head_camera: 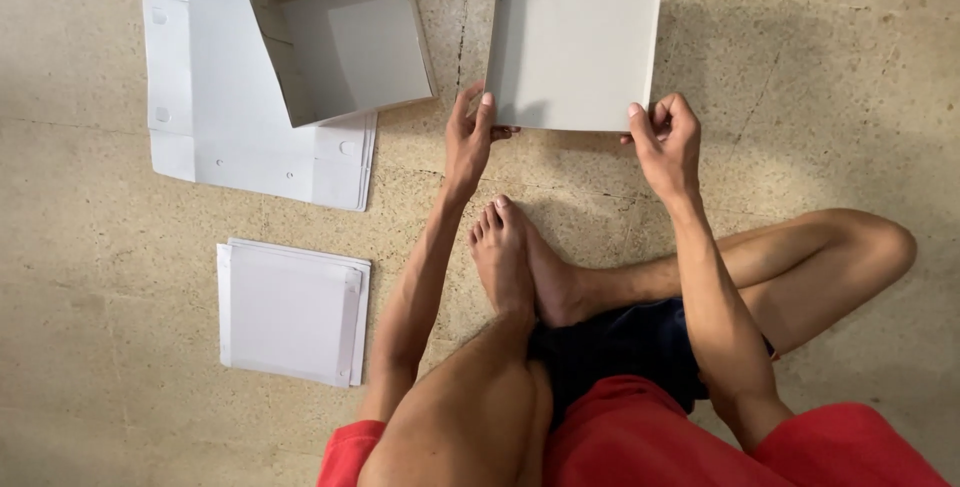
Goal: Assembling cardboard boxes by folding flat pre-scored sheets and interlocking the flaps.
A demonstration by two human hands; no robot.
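From the head camera I saw a person seated cross-legged on a speckled concrete floor (800, 77), holding a shallow grey cardboard box tray (575, 47) flat on the floor just ahead of their bare feet (520, 262). The left hand (468, 139) pinched the tray's near left corner with fingers loosely curled, and the right hand (665, 137) gripped the near right corner, fingers folded tight over the rim. To the left sat a deeper open box (340, 37) on unfolded white cardboard sheets (215, 97), with a smaller flat stack (292, 312) nearer the person.
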